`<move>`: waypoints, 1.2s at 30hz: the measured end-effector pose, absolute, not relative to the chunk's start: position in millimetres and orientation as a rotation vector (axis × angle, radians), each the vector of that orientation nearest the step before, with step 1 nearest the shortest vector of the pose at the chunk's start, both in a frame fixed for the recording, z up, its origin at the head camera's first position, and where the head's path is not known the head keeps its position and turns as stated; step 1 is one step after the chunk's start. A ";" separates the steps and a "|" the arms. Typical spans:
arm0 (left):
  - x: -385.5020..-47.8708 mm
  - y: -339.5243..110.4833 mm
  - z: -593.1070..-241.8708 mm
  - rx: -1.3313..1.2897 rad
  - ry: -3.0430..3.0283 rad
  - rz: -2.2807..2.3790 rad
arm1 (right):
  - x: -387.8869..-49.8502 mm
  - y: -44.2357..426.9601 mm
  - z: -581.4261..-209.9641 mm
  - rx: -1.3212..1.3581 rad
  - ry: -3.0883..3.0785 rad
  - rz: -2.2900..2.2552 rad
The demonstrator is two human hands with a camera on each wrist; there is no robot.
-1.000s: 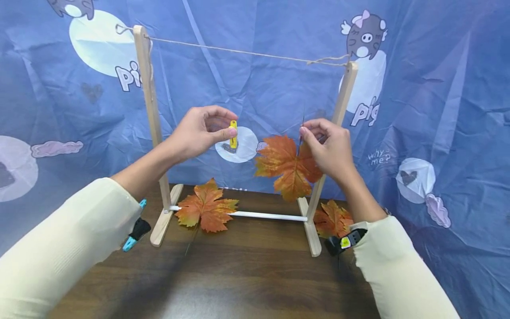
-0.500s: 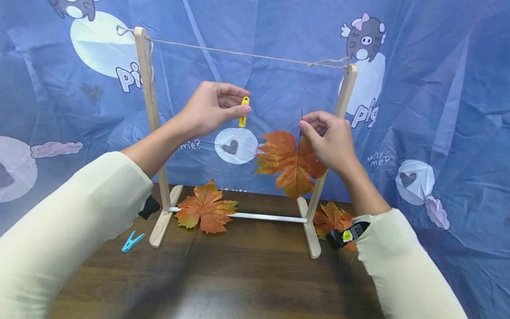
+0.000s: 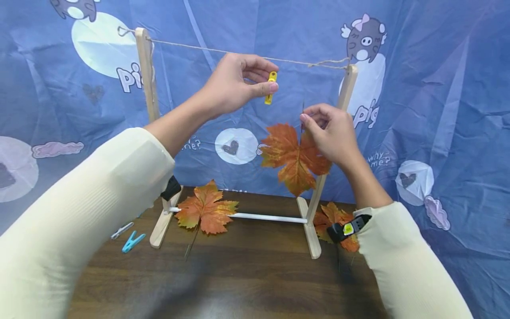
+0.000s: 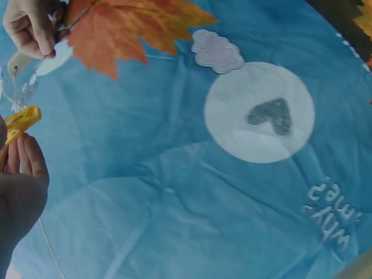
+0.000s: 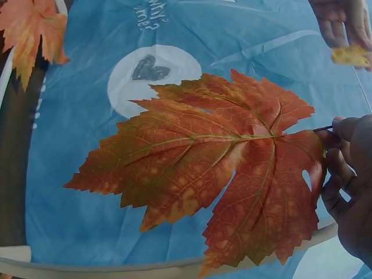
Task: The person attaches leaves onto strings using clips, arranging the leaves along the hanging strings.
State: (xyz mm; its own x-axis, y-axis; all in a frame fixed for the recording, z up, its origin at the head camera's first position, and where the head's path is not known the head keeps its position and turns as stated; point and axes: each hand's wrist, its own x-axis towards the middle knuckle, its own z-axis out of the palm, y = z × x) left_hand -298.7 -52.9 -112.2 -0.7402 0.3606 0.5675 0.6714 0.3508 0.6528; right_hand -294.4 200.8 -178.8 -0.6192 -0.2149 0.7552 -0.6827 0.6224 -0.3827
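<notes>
the left hand (image 3: 247, 82) pinches a yellow clothespin (image 3: 271, 91) tightly between thumb and fingers, just below the twine (image 3: 296, 61). at the left hand's four o'clock, the right hand (image 3: 331, 130), fingertips closed, pinches the stem (image 5: 324, 128) of an orange maple leaf (image 3: 294, 159) hanging at its eight o'clock; a second maple leaf (image 3: 207, 207) lies farther out that way.

A small yellow clothespin (image 3: 269, 98) is held in the air, near upright, its top tilted toward one o'clock. Well apart at its five o'clock, an orange-red, jagged-edged leaf (image 3: 294, 160) hangs below its thin stem, which points to twelve.
</notes>
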 end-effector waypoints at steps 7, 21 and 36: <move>-303.2 -31.1 -89.8 -0.888 -2.186 -1.492 | -297.2 196.2 -170.1 0.670 -2.173 0.877; -312.3 -5.2 -64.5 -0.826 -2.175 -1.410 | -299.6 187.2 -151.7 0.474 -2.182 0.858; -316.3 13.3 -56.1 -0.802 -2.200 -1.314 | -300.3 182.7 -146.0 0.390 -2.151 0.842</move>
State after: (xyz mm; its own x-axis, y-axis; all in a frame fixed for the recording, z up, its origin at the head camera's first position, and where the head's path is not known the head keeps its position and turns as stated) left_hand -316.3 13.3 -56.1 -0.7285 0.2486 0.6384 0.6799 0.3761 0.6294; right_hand -300.3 182.7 -146.0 -0.6504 -0.0020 0.7596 -0.5170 0.7338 -0.4407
